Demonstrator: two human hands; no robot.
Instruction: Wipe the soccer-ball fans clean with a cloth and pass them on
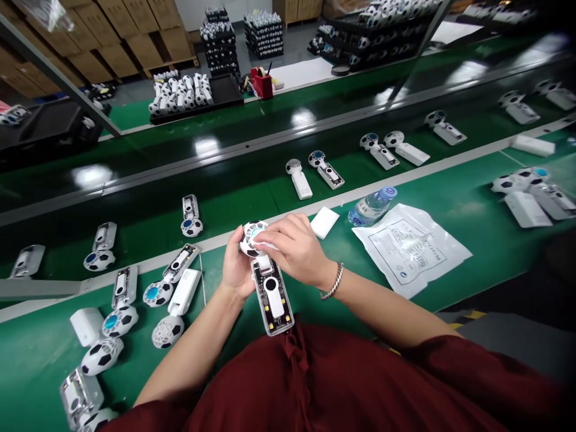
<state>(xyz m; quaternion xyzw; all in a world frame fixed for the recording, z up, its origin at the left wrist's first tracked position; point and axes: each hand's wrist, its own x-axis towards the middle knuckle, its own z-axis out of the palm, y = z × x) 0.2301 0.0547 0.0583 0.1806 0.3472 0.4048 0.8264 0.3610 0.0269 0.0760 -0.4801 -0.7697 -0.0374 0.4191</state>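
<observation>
My left hand point(237, 264) is wrapped round the football-patterned head of a device point(275, 300). The device has a clear-covered body showing a dark circuit board and a white strip, and it points down toward me. Over the same round head bends my right hand point(294, 246), its fingers pinched on a small white piece point(266, 245) at the blue-centred face; what kind of piece it is, I cannot make out. A white rectangular block point(324, 222) lies just beyond the right hand. Similar devices point(180, 264) rest on the green bench to the left.
A water bottle point(372, 206) and a printed plastic bag point(411, 249) lie right of my hands. Several devices point(330, 171) are spread along the green conveyor point(243, 180) ahead. A tray of devices point(180, 96) and a red tape dispenser point(261, 83) stand beyond it.
</observation>
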